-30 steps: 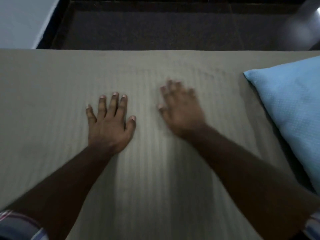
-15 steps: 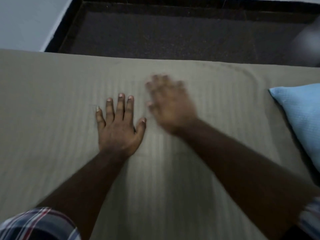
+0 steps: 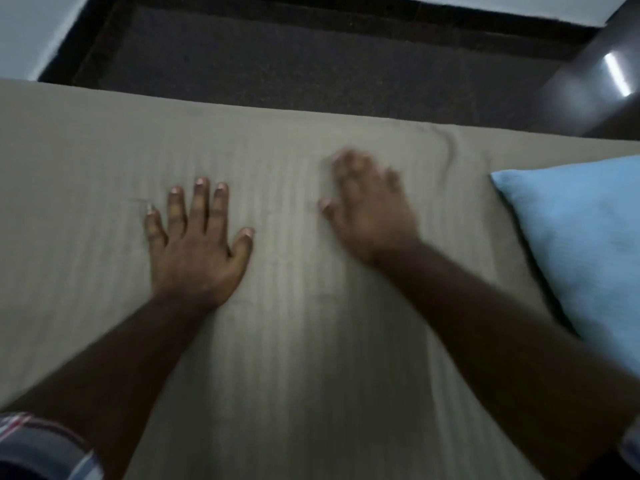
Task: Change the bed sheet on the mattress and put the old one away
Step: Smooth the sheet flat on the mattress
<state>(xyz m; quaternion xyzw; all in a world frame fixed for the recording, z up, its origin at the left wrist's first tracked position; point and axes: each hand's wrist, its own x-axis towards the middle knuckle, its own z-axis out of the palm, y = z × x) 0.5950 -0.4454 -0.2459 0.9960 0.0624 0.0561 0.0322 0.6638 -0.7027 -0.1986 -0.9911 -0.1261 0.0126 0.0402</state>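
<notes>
A grey-beige striped bed sheet [image 3: 86, 161] covers the mattress across the whole lower view. My left hand [image 3: 195, 251] lies flat on it, palm down, fingers straight and slightly spread. To its right, my right hand [image 3: 369, 213] is also palm down on the sheet, blurred by motion, fingers extended. A small wrinkle in the sheet [image 3: 448, 150] curves just beyond the right hand, near the far edge. Neither hand holds anything.
A light blue pillow [image 3: 581, 244] lies on the sheet at the right. Beyond the mattress's far edge is a dark floor [image 3: 311, 64] with a black border, a white wall at top left, and dark shiny furniture [image 3: 602, 81] at top right.
My right hand has slid to the right across the sheet, away from my left hand. The left hand has stayed flat in about the same spot.
</notes>
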